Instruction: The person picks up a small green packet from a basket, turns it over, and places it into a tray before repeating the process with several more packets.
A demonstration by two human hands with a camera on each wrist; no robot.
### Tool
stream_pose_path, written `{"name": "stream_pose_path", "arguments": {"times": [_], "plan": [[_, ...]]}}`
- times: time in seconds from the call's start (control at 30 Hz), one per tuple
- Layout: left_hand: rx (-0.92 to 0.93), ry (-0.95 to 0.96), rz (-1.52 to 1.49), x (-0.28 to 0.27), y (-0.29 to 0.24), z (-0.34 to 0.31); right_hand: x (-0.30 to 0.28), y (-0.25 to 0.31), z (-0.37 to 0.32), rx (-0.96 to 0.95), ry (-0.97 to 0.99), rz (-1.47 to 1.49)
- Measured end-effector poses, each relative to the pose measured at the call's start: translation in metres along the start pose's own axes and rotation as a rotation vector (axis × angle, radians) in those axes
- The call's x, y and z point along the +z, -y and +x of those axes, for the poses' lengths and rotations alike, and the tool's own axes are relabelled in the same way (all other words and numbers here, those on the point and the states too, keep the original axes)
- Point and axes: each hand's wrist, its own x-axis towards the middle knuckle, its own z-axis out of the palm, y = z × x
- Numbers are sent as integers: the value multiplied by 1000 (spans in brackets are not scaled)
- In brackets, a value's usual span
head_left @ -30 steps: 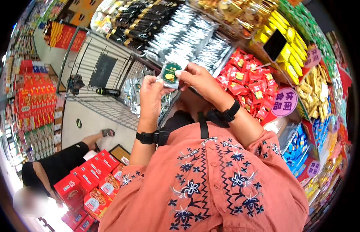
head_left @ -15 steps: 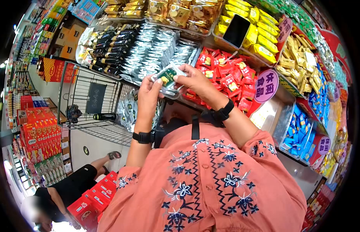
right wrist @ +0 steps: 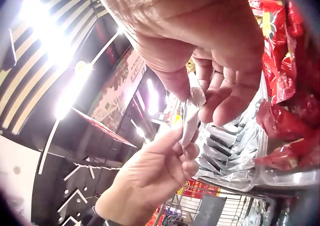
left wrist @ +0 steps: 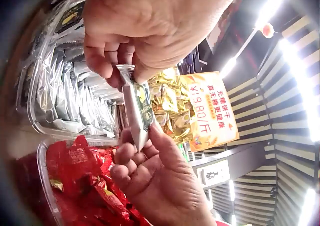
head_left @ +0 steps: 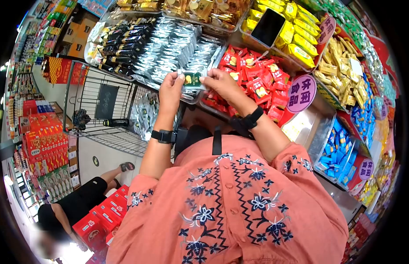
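Observation:
A small silver snack packet [head_left: 193, 80] with a dark green label is held up between both hands, over the near edge of a bin. My left hand [head_left: 170, 91] pinches one end of it between thumb and fingers. At the opposite end, the thumb and fingers of my right hand [head_left: 223, 86] grip the packet. In the left wrist view the packet [left wrist: 138, 108] is seen edge-on, its crimped end at the left fingers. The right wrist view shows the plain side of the packet [right wrist: 192, 117]. Similar silver packets [head_left: 171, 48] fill the bin behind the hands.
Red-wrapped snacks [head_left: 260, 88] lie in a bin to the right, with a phone [head_left: 268, 31] on the yellow packets [head_left: 299, 53] behind. A shopping cart [head_left: 125, 83] holding silver packets stands to the left. Someone in black [head_left: 70, 204] is near red boxes [head_left: 96, 224] at lower left.
The view has swung so the bins shift left and down in the frame, then nearly settles. The packet turns from upright to level between the hands, which keep hold of both ends.

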Motion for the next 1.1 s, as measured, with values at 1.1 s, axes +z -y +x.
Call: {"name": "stream_pose_path", "arguments": {"times": [1.1], "plan": [[80, 76, 121, -17, 10, 13, 4, -5, 32, -244, -343, -205]]}}
